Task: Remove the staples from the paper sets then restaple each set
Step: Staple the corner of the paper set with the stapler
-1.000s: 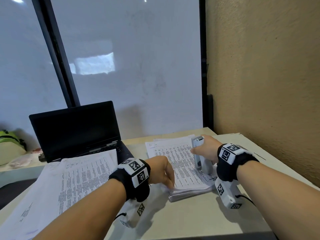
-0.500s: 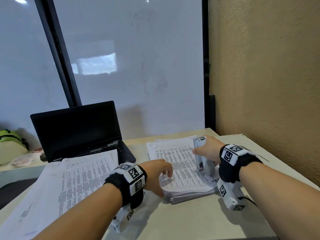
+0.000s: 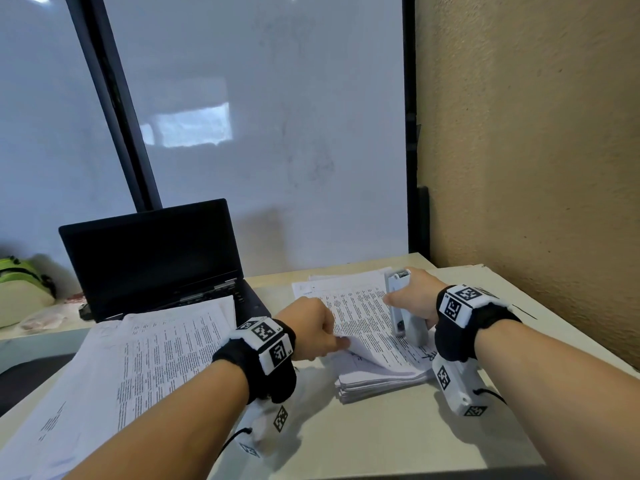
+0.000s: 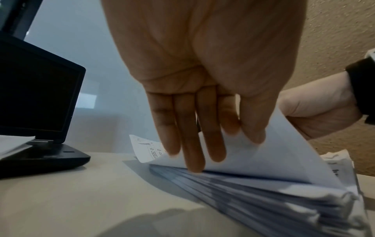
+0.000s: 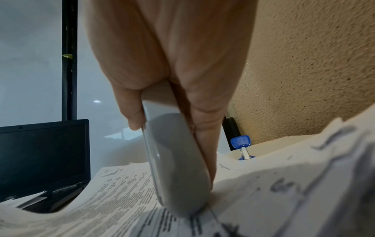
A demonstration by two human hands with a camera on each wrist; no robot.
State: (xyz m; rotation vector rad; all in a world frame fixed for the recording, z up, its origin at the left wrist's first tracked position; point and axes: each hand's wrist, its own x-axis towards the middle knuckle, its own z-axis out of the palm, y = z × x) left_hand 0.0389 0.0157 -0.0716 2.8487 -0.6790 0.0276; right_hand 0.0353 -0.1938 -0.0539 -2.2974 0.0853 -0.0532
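Left hand (image 3: 313, 329) pinches the top set's (image 4: 270, 154) corner up off the paper stack (image 3: 377, 379) on the bench (image 3: 363, 441); sheets may slide apart. Beyond, right hand (image 3: 415, 296) clamps the grey stapler (image 3: 401, 313), seemingly resting on the pages, and could pin them.

Grey stapler (image 3: 401, 306) stands on the printed paper stack (image 3: 377, 375); top set's (image 3: 360, 317) near-left corner lifted.

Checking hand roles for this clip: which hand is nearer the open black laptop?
Left. The left hand lifts sheets at the near-left corner of the printed paper stack, just right of the open black laptop. The right hand grips the grey stapler farther right.
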